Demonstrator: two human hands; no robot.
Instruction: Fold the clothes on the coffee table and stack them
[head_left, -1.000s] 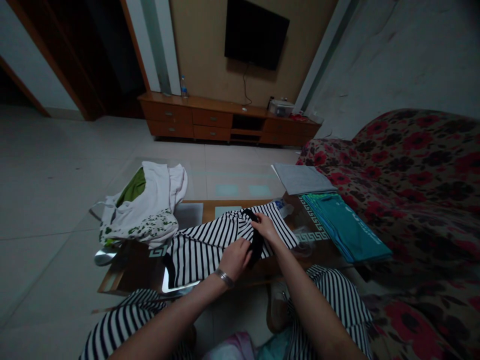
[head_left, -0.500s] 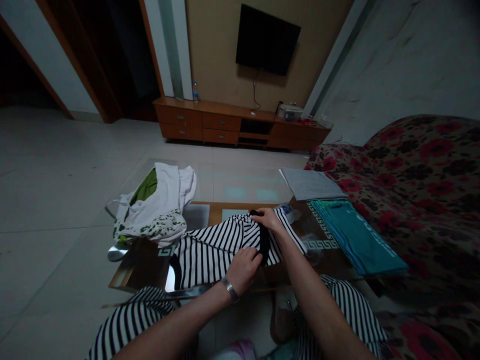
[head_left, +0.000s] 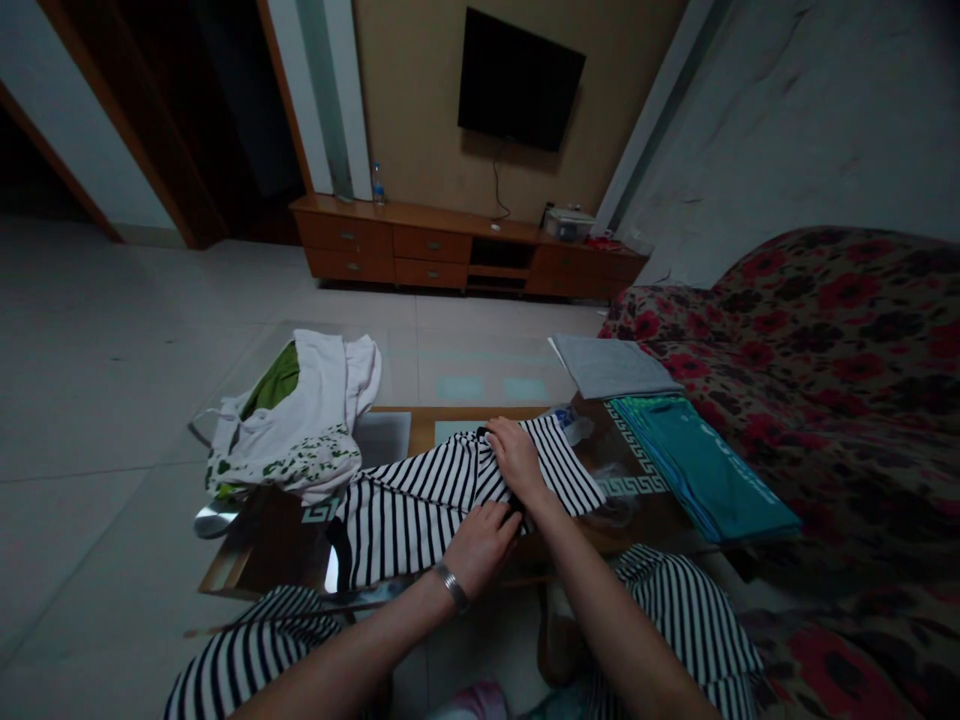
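Observation:
A black-and-white striped garment (head_left: 409, 520) with black trim lies spread across the table in front of me. My left hand (head_left: 484, 545) has its fingers bent over the near edge of the cloth. Further out, my right hand (head_left: 517, 460) holds the far edge, where a bit of black trim shows by the fingertips. Between the hands the cloth is bunched, and the rest of the black band there is mostly hidden. To the right of my right hand the striped cloth lies flat. Whether the garment is a shirt or another piece, I cannot tell.
A glass-topped table (head_left: 645, 455) carries a heap of white and green clothes (head_left: 315, 400) on the left. On the right lie a folded teal cloth (head_left: 727, 475) and a folded grey cloth (head_left: 615, 365). A flowered sofa (head_left: 840, 350) stands to the right.
The black band between my hands has turned over and is now largely covered. My right hand has shifted left and lies flatter over the cloth. The view has turned slightly right.

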